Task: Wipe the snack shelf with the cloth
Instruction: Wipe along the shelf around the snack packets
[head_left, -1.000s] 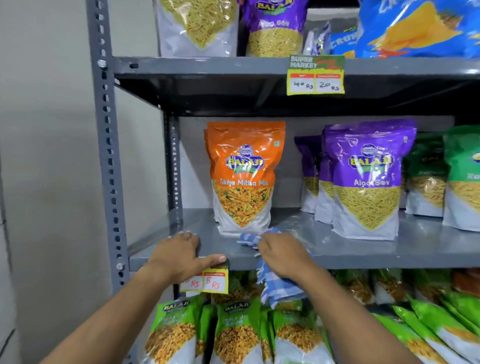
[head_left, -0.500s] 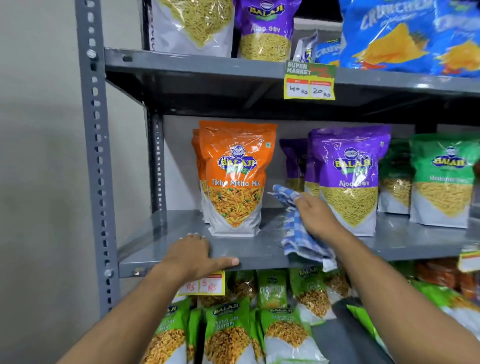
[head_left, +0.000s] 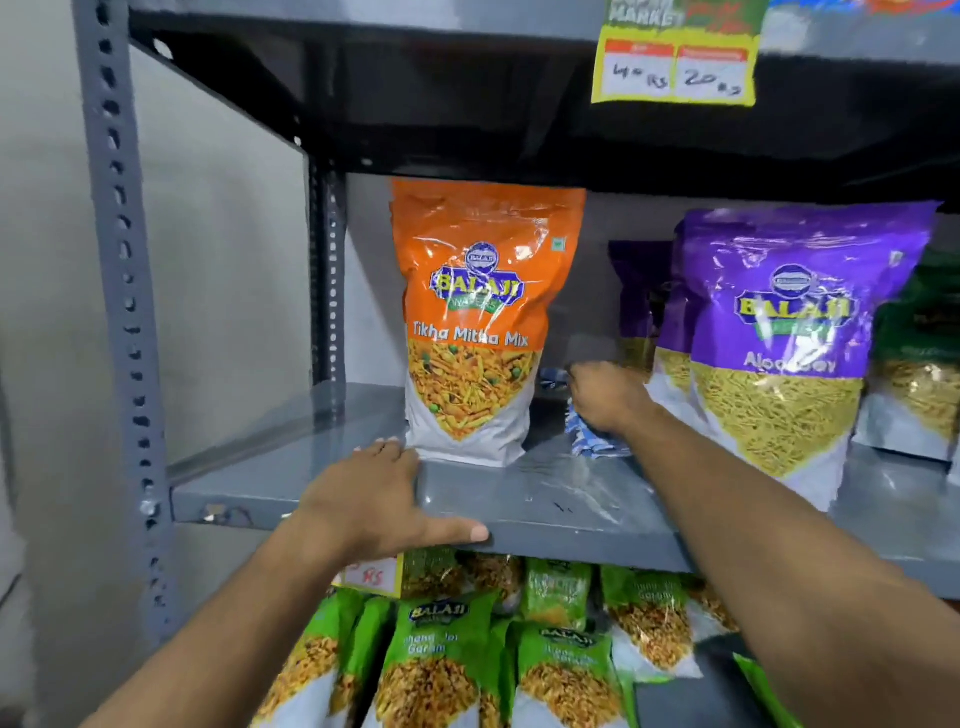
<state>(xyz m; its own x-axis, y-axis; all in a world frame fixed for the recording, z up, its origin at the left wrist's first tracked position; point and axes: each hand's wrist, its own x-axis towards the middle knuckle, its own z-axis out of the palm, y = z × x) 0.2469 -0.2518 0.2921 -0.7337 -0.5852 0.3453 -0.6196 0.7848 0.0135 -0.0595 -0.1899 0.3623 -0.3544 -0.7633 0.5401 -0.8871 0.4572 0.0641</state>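
1. Head view, looking forward and down at a grey painted metal shelf (head_left: 545, 512) stocked with snack bags; every place below is given relative to a tall orange plastic snack bag (head_left: 480, 322) standing upright on it.
2. To the right of the orange bag, deep in the gap before a purple plastic snack bag (head_left: 779, 348), the right hand (head_left: 608, 397) presses a blue-and-white checked cloth (head_left: 589, 441) onto the shelf surface. Its fingers are curled round the bunched cloth, clamped on it.
3. Below and left of the orange bag, the left hand (head_left: 374, 499) rests on the shelf's front edge, fingers straight and together on top, thumb stretched along the lip.
4. Below the orange bag, green plastic snack bags (head_left: 447, 654) crowd the next level down.
5. Risk, as a judgement: the gap is narrow, so a wide sweep could let the wrist or cloth nudge the orange bag or the purple one and tip it off the front edge.
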